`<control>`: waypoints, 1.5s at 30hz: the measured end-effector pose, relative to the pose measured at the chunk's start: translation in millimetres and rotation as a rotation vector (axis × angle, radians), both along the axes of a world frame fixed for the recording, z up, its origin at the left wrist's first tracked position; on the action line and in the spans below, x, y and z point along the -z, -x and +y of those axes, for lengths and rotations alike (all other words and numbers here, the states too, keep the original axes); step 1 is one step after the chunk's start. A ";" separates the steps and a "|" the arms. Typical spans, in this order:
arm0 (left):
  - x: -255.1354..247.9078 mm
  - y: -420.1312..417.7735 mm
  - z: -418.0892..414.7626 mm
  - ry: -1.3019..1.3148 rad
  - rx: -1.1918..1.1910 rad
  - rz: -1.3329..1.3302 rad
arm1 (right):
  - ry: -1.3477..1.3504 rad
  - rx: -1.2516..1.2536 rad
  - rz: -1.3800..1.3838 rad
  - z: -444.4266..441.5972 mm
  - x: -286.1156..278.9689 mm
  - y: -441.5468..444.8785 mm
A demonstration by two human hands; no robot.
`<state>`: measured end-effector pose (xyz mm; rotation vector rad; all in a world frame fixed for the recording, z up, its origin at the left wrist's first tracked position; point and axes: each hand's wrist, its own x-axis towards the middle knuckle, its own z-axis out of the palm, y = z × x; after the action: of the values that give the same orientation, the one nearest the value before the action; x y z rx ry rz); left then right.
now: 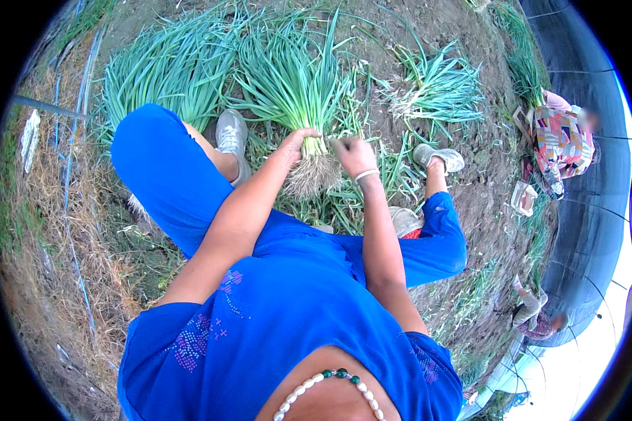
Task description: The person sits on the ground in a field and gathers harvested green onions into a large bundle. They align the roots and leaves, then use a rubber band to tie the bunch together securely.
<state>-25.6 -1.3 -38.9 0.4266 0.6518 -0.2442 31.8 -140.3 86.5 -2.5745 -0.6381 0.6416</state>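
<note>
My left hand (297,145) grips a thick bunch of green leafy allium plants (309,100) around its pale stems, just above the roots. The bunch's leaves fan out away from me, and its tangled, soil-coloured roots (313,173) point towards me. At the right side of the stems is my right hand (354,154), with its fingers bent close to the bunch; whether something thin is between them cannot be told. A smaller pile of the same plants (437,92) lies on the soil to the right, roots facing left. A large heap of them (163,68) lies at the upper left.
Loose leaves (395,168) litter the ground between my shoes. Dry straw and a blue hose or cord (67,200) run along the left. On the right, one person (561,139) sits near a white container (523,199), another person (532,318) farther down, beside dark sheeting (590,210).
</note>
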 end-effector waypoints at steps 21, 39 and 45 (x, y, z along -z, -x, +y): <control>-33.0 7.0 -14.9 0.078 -0.047 -0.100 | -0.633 0.423 0.491 31.8 86.5 -49.1; -38.4 -36.7 -6.7 -0.035 0.018 0.079 | -0.851 0.369 1.194 -33.3 39.1 3.2; -160.9 -88.7 41.5 0.123 -0.263 -0.283 | -0.841 0.943 0.754 -115.9 85.7 -108.7</control>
<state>63.1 40.2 122.0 0.2469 0.4068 0.0269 140.5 -256.2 0.8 -1.4012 0.4700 0.7002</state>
